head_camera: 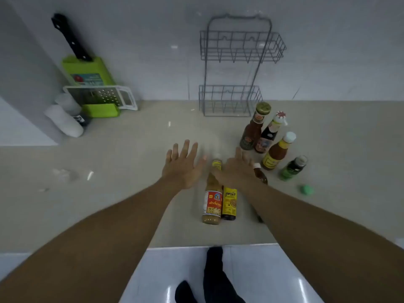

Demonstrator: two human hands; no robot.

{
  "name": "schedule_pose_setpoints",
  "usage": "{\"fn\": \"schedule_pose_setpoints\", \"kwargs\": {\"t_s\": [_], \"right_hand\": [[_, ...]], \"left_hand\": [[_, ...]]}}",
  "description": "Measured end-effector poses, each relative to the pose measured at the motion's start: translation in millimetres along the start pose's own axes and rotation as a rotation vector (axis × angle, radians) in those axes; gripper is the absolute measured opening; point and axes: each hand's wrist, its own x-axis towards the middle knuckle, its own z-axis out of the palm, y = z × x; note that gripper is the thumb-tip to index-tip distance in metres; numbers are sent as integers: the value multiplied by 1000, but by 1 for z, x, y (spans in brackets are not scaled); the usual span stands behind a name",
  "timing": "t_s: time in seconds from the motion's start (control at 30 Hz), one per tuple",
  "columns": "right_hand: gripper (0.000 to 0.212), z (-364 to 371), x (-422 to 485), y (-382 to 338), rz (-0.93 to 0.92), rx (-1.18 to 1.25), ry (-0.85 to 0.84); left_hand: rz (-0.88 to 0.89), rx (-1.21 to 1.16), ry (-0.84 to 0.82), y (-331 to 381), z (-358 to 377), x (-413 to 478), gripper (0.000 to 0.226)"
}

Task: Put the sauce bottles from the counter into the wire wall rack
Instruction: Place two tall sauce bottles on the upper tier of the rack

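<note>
An empty grey two-tier wire rack point(235, 68) hangs on the white wall above the beige counter. Two sauce bottles stand near the counter's front: a tan one with a red label point(211, 202) and a dark one with a yellow label point(228, 203). My left hand point(182, 165) hovers open just left of them, fingers spread. My right hand point(237, 169) hovers open above their tops, partly hiding a small brown bottle point(260, 172). Further right stand a green-capped brown bottle point(253, 127), a dark bottle with a white cap point(270, 134), an orange bottle point(276, 153) and a small green bottle point(291, 168).
A green board with a black-handled knife point(85, 71) and a white grater point(102, 97) lean in the back left corner beside white containers point(63, 119). A small green cap point(306, 190) lies on the counter at right. The counter's front edge point(209, 247) runs below my arms.
</note>
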Motion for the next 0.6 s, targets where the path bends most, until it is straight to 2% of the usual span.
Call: {"fn": "schedule_pose_setpoints", "kwargs": {"t_s": [0.33,0.6], "right_hand": [[81,64,13,0,-72,-107,238],[88,80,26,-8,-39,15,299]], "left_hand": [[-26,-59,-33,-25,89,14,59],[-9,161,180,-34,128,14,62]]}}
